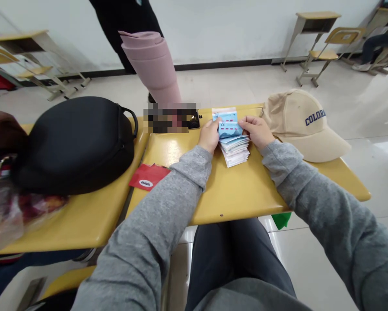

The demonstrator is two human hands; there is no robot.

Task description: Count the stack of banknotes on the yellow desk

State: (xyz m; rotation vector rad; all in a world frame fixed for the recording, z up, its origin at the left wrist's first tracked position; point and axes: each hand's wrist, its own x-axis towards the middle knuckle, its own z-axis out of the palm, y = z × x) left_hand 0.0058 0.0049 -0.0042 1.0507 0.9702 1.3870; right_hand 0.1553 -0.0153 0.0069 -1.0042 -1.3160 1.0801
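A stack of small blue-and-white packets point(235, 149) lies on the yellow desk point(239, 190) in front of me. My left hand point(208, 135) and my right hand point(258, 131) pinch the top blue packet point(229, 128) from either side, just above the stack. A second, smaller pile of the same packets point(224, 113) lies right behind it. Both arms wear grey sleeves.
A beige cap point(306, 125) rests right of the packets. A black hard case point(74, 144) sits on the adjoining desk at left, a red pouch point(147, 176) between them. A rolled pink mat point(155, 65) and a standing person are behind the desk. Desks and chairs line the wall.
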